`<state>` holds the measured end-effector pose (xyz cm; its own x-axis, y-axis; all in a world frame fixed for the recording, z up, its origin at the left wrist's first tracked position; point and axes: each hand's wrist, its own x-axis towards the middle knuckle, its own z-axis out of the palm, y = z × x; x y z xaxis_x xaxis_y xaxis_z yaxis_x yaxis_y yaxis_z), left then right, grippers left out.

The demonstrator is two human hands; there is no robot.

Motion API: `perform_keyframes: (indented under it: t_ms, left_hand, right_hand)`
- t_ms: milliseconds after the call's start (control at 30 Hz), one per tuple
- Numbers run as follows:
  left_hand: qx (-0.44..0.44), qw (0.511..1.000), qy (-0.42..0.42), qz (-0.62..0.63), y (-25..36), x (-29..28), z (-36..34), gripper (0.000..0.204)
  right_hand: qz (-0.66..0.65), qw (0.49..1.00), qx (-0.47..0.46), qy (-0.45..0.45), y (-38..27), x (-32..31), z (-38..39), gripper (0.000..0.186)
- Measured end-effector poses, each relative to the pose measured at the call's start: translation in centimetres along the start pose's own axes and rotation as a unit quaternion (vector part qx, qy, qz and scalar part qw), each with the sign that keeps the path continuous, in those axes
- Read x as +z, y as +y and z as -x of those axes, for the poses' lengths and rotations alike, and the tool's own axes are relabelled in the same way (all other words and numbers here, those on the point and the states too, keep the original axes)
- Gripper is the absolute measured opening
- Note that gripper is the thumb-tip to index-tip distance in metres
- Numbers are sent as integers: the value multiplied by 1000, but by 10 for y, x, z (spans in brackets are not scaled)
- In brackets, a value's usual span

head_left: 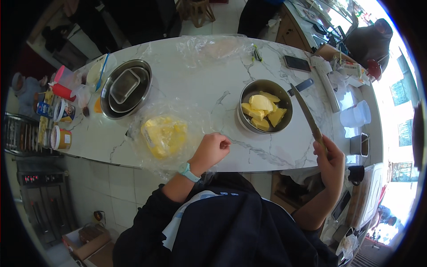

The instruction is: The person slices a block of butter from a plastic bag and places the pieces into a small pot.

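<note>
My right hand (330, 160) grips a long kitchen knife (306, 111), its blade angled up toward the back of the table. Left of the blade, a steel pan (289, 119) with a dark handle holds several pale yellow butter chunks (262, 103). My left hand (212, 151), a teal watch on its wrist, hovers near the table's front edge with curled fingers; whether they hold anything is hidden. To its left, a yellow butter block (162, 137) lies in crumpled clear plastic.
Nested steel bowls (106, 91) and tubs (61, 138) occupy the table's left. A phone (297, 63), crumpled plastic (209, 49) and a small green item (257, 54) lie toward the back. A white bucket (356, 113) stands at right. Other people (253, 18) stand beyond the table (218, 80).
</note>
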<state>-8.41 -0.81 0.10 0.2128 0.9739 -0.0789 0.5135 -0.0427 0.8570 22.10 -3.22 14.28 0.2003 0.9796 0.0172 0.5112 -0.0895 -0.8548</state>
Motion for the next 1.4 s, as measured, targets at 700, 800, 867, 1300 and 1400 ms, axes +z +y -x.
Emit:
perform_keyframes:
  t_ms: [700,800,867,1300,1400]
  left_hand:
    - [187,964,168,90,58,-10,-81,8]
    - [213,971,83,73,61,8,-93,16]
    - [248,957,118,-96,63,20,-83,20]
    - [28,910,234,-341,-11,-91,40,48]
    - [35,891,250,-377,-38,-123,52,42]
  right_hand:
    - [51,996,-24,-72,-32,34,-13,31]
    - [-15,998,-47,-38,-33,36,-15,32]
    - [-14,998,-55,-26,-35,29,-15,34]
    - [160,931,-168,-281,-68,78,11,31]
    - [242,867,-301,-316,-64,148,14,29]
